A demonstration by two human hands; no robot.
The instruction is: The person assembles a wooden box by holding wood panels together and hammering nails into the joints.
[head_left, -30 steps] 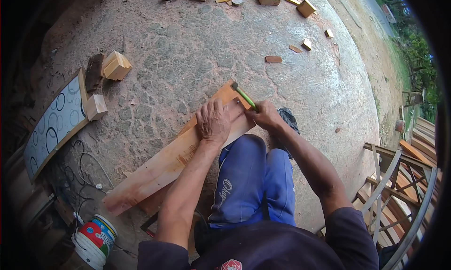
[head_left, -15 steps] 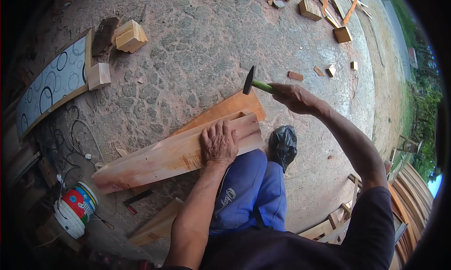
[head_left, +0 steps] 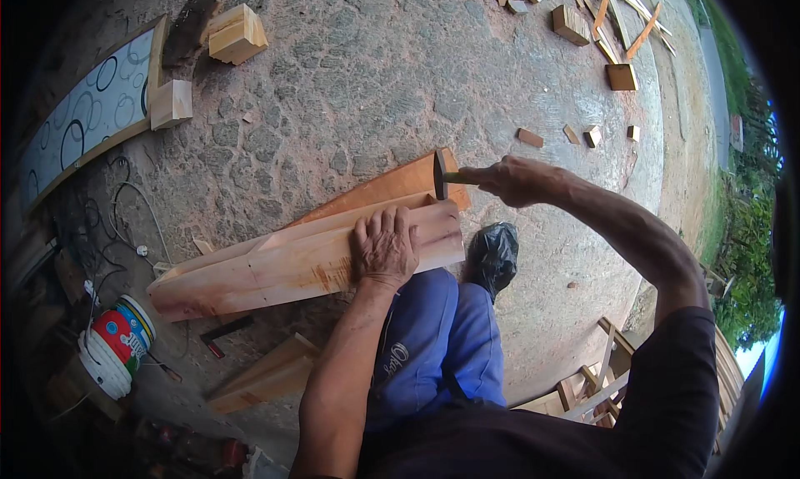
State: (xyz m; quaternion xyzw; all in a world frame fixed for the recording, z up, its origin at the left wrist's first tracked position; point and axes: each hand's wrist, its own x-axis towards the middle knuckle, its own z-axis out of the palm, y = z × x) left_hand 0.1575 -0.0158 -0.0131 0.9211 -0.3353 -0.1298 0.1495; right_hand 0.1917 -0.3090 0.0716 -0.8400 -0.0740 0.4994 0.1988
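Observation:
A long box-like piece made of light wooden boards (head_left: 250,266) lies slantwise in front of me, its right end by my knees. My left hand (head_left: 387,247) rests flat on its near board, fingers draped over the upper edge. In my right hand (head_left: 518,180) is a hammer (head_left: 442,175) with a dark metal head, gripped by its handle. The hammer head is over the right end of the wooden box; whether it touches the wood I cannot tell. Beneath the box, an orange-brown board (head_left: 367,189) lies on the ground.
A black plastic bag (head_left: 493,254) is beside my knees. To the left stand a paint bucket (head_left: 118,346), tangled cables (head_left: 125,216) and a framed panel with circles (head_left: 92,104). Wood blocks (head_left: 237,34) and offcuts (head_left: 572,25) lie farther off. A square tool (head_left: 223,336) lies near the box.
My right hand has brought the hammer down toward the right end of the wooden box. My left hand stays on the board. The whole view has shifted slightly.

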